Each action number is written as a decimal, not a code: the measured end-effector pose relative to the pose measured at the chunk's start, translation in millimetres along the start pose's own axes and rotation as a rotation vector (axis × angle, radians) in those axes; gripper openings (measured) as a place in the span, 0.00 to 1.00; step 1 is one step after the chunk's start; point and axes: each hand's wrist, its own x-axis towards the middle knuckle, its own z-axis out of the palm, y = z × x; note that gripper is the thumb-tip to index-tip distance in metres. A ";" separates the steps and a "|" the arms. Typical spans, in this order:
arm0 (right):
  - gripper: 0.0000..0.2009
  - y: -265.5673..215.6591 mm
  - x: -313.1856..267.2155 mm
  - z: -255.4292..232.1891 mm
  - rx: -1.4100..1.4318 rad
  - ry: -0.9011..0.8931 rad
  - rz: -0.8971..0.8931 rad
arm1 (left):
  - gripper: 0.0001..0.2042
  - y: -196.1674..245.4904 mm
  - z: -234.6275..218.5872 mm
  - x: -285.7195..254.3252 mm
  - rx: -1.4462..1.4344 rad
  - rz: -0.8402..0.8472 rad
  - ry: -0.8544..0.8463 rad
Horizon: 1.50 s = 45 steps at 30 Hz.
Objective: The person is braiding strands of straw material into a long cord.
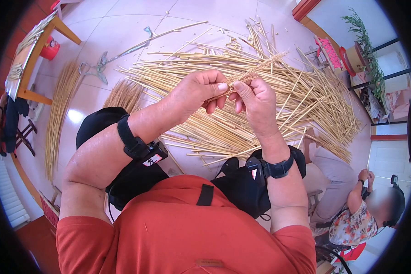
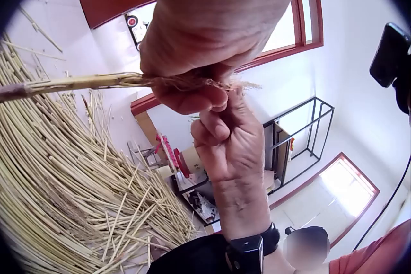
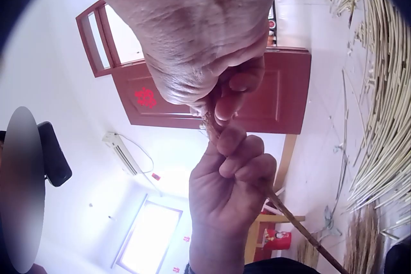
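Note:
Both hands meet over the straw pile on one dry straw stalk point(image 2: 77, 83) with a frayed, wispy head point(image 1: 256, 67). My left hand point(image 1: 197, 93) pinches it between thumb and curled fingers. Close beside it, my right hand point(image 1: 260, 101) pinches the wispy end, thumb on top. In the right wrist view the stalk point(image 3: 295, 222) slants down past the curled fingers of the left hand point(image 3: 234, 187). The fingertips nearly meet at the fibres, and the fingers partly hide the held section.
A wide heap of straw stalks point(image 1: 182, 66) covers the floor ahead. Wispy bundles point(image 1: 61, 105) lie to the left near a wooden table point(image 1: 29, 55). A green-grey forked object point(image 1: 100, 68) lies beyond. Another person point(image 1: 356, 219) sits at the right.

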 end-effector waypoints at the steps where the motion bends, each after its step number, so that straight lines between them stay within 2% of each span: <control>1: 0.08 -0.1 0.0 -0.3 0.000 0.001 0.000 | 0.07 0.1 0.2 0.1 -0.001 0.000 0.001; 8: 0.09 0.0 -1.1 -2.1 0.004 0.014 -0.021 | 0.07 1.7 3.6 0.5 0.018 0.037 0.029; 13: 0.09 -3.3 -0.1 -4.6 -0.032 0.046 -0.055 | 0.05 2.6 4.5 1.4 0.240 0.046 0.068; 19: 0.10 -1.7 0.6 -7.5 -0.019 0.055 -0.086 | 0.05 1.1 7.8 0.3 0.307 0.027 0.088; 25: 0.11 -1.6 1.3 -9.7 -0.124 0.053 -0.081 | 0.06 3.7 10.7 -0.5 0.405 -0.005 0.091; 45: 0.12 -0.8 1.7 -10.8 -0.191 0.075 -0.076 | 0.06 2.5 12.5 1.2 0.470 0.006 0.082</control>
